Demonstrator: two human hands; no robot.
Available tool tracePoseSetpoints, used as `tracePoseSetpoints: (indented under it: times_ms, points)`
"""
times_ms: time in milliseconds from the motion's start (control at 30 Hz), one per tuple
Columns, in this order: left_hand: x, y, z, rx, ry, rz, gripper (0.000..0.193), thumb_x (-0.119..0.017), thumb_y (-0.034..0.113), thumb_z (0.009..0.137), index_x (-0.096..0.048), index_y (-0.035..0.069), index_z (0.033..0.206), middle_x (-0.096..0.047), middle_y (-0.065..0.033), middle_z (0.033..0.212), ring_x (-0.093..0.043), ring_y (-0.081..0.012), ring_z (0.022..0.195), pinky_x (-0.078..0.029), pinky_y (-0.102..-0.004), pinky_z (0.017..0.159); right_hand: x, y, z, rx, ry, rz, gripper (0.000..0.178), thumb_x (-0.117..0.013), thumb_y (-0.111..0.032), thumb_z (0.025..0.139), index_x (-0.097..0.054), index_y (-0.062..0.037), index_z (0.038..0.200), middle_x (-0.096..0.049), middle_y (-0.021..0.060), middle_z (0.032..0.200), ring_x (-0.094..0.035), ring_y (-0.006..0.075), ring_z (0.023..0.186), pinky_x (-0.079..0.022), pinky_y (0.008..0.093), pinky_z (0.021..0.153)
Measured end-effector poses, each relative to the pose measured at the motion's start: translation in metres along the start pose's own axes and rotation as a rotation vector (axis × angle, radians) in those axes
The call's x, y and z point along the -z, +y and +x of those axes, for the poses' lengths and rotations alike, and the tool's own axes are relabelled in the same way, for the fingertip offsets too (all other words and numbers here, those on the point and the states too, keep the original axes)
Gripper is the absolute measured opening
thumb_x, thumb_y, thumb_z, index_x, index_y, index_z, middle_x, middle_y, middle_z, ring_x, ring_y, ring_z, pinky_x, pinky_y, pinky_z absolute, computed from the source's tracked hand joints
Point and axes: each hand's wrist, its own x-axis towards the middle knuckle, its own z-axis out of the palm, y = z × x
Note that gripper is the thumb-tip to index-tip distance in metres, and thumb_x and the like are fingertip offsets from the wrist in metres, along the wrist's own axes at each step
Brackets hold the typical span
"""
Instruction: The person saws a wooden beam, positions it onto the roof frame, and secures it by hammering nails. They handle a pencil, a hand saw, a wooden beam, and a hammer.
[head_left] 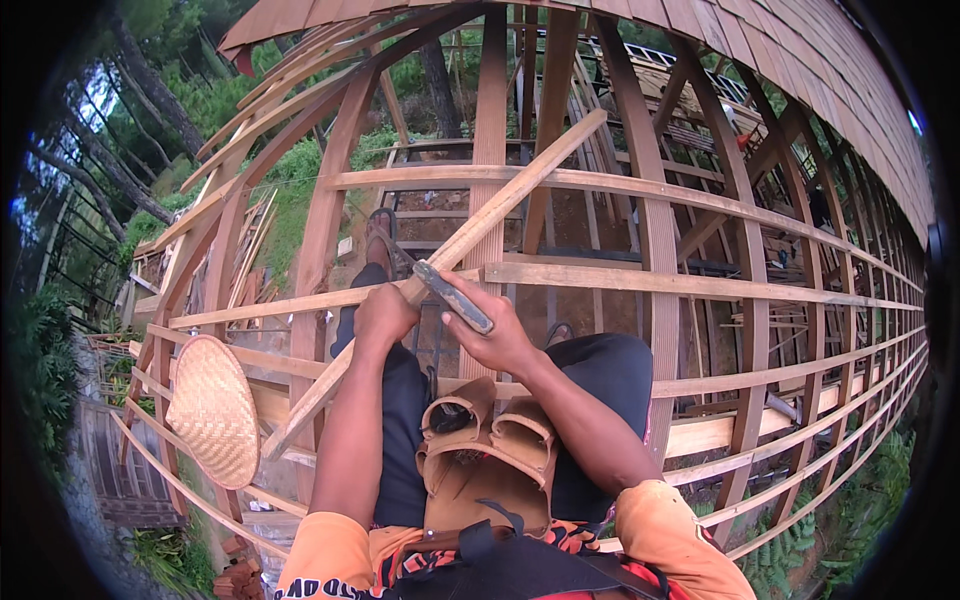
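Note:
A loose wooden batten (520, 190) lies diagonally across the roof frame, from upper right to lower left, in front of my body. My left hand (386, 318) is closed around its middle. Just to the right, my right hand (497, 338) grips a short, dark grey tool with worn, rounded edges (455, 298). The tool crosses over the batten beside my left fist; its exact kind I cannot make out. A tan leather tool pouch (485, 480) hangs at my waist between my thighs, with something black in one pocket.
Thin horizontal battens (620, 280) cross thick sloping rafters (655, 230), with open gaps showing the ground far below. A woven conical hat (212, 412) rests on the battens at left. Wooden shingles (780, 70) cover the upper right. My sandalled foot (380, 240) is ahead.

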Motion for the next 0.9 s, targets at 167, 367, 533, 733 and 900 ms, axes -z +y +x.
tracePoseSetpoints:
  times_ms: [167,367,533,733,900]
  points:
    - [0.009,-0.028,0.011,0.052,-0.15,-0.098,0.045,-0.073,0.024,0.071,-0.073,-0.004,0.106,-0.072,-0.0266,0.105,-0.07,-0.0397,0.102,-0.055,-0.0445,0.09,0.067,-0.068,-0.076,-0.231,-0.217,-0.063,0.06,-0.071,-0.003,0.086,-0.052,-0.0016,0.143,-0.072,0.0175,0.112,-0.074,0.0176,0.09,-0.054,0.0266,0.08]
    - [0.001,-0.03,0.01,-0.017,-0.106,-0.08,0.041,-0.069,0.022,0.073,-0.073,-0.004,0.104,-0.072,-0.0268,0.103,-0.071,-0.0388,0.101,-0.055,-0.0444,0.089,0.077,-0.071,-0.087,-0.236,-0.157,-0.054,0.057,-0.07,0.0,0.087,-0.053,0.0023,0.141,-0.072,0.0181,0.117,-0.073,0.0187,0.099,-0.053,0.0265,0.087]
    - [0.005,-0.018,0.003,0.021,-0.024,-0.056,0.04,-0.068,0.021,0.074,-0.074,-0.003,0.105,-0.072,-0.0272,0.104,-0.071,-0.0383,0.101,-0.055,-0.0449,0.088,0.006,-0.007,-0.005,-0.111,-0.124,-0.008,0.056,-0.069,-0.004,0.089,-0.052,-0.0011,0.142,-0.071,0.0177,0.108,-0.066,0.014,0.084,-0.052,0.029,0.079]
    - [0.008,-0.031,0.018,-0.036,-0.244,-0.153,0.035,-0.067,0.019,0.068,-0.075,-0.006,0.091,-0.072,-0.0254,0.083,-0.073,-0.0378,0.083,-0.056,-0.0425,0.077,0.101,-0.083,-0.123,-0.203,-0.204,-0.169,0.059,-0.068,0.003,0.085,-0.051,0.0054,0.141,-0.069,0.0223,0.124,-0.07,0.0266,0.113,-0.052,0.029,0.094]
    - [-0.006,-0.015,0.013,-0.044,-0.043,-0.074,0.04,-0.07,0.02,0.071,-0.073,-0.007,0.1,-0.072,-0.0283,0.1,-0.072,-0.0392,0.097,-0.056,-0.0447,0.087,0.017,-0.014,-0.028,-0.174,-0.149,-0.108,0.057,-0.068,0.001,0.087,-0.052,0.0,0.141,-0.07,0.0212,0.116,-0.073,0.0213,0.093,-0.053,0.0266,0.082]
